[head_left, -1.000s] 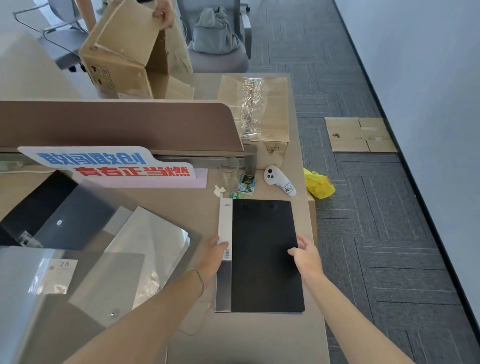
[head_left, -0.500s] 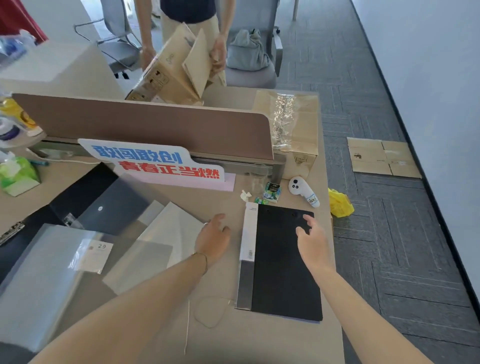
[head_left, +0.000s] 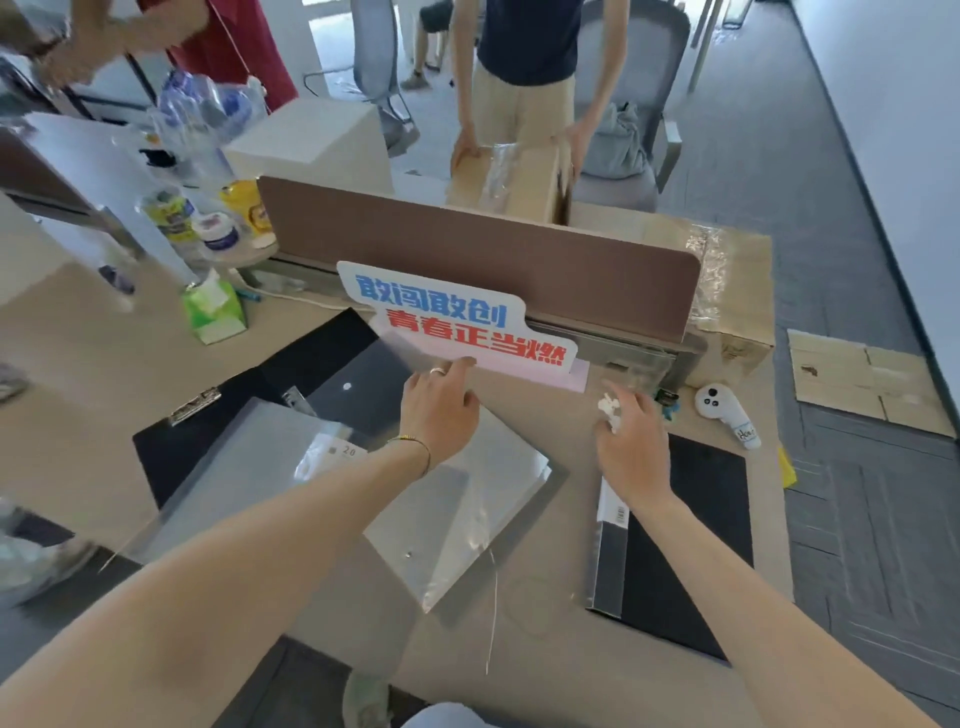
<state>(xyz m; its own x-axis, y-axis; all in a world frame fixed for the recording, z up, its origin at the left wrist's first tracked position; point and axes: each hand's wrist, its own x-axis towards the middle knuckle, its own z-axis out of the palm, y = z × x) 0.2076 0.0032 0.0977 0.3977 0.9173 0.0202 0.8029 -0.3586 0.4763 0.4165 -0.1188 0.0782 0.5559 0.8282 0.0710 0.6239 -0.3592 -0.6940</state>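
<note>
My left hand (head_left: 439, 410) reaches forward with straight fingers over the clear plastic sleeves (head_left: 467, 525); its fingertip lies at the lower edge of the blue and red lettered sign (head_left: 452, 322). My right hand (head_left: 631, 449) hovers past the top left corner of the closed black folder (head_left: 696, 519), whose spine carries a white label (head_left: 613, 506). The right fingertips are at a small white crumpled scrap (head_left: 608, 405) on the desk; a grip on it does not show.
An open black clip folder (head_left: 311, 364) lies left under more sleeves. A brown divider (head_left: 493, 260) backs the sign. White controller (head_left: 727, 415), green tissue pack (head_left: 213, 312) and bottles (head_left: 176, 218) stand around. A person handles a cardboard box (head_left: 519, 182) behind the divider.
Both hands left the black folder and moved forward: the left toward the sign, the right toward the white scrap. The view tilted up and left, bringing in more of the room.
</note>
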